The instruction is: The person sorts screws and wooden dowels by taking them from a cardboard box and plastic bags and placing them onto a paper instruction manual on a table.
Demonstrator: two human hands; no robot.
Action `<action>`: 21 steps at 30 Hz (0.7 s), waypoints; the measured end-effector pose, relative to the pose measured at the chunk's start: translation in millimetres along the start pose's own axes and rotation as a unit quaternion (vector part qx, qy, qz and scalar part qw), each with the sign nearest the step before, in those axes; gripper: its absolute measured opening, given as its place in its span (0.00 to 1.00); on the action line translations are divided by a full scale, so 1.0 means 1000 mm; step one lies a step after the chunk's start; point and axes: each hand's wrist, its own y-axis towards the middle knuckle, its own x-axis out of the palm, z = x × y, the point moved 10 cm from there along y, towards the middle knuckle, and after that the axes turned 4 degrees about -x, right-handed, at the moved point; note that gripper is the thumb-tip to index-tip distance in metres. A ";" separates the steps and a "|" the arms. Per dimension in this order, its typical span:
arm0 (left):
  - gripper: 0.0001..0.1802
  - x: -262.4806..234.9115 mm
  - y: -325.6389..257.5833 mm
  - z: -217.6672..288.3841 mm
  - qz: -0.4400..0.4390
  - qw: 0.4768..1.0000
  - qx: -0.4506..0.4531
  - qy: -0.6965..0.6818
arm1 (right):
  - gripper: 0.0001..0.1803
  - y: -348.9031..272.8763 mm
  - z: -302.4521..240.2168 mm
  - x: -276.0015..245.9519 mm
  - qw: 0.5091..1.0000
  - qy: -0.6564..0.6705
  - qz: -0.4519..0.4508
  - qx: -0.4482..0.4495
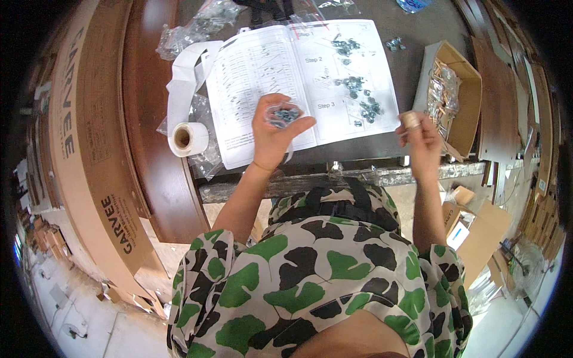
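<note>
My left hand (273, 132) is raised palm up over an open instruction booklet (298, 77) and cups a clear plastic bag of small metal screws (283, 114). My right hand (421, 138) is to the right of the booklet, near the table's front edge, with its fingers pinched on a short wooden dowel (409, 119). Loose grey metal fittings (357, 89) lie scattered on the booklet's right page.
An open cardboard box (459, 89) with bagged wooden dowels stands at the right. A roll of white tape (188, 138) and empty plastic bags (197, 27) lie at the left. A brown wood panel (152, 119) and a printed carton (89, 149) lean at the left.
</note>
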 end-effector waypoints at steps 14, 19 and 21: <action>0.29 0.017 0.000 -0.008 -0.031 0.999 -0.025 0.022 | 0.24 -0.038 0.037 0.050 0.931 -0.327 -0.074 -0.147; 0.29 0.011 -0.001 -0.014 -0.023 0.999 -0.031 0.025 | 0.28 -0.041 0.052 0.049 0.921 -0.358 -0.087 -0.130; 0.29 0.007 0.000 -0.017 -0.018 0.999 -0.030 0.025 | 0.30 -0.039 0.054 0.044 0.923 -0.363 -0.077 -0.103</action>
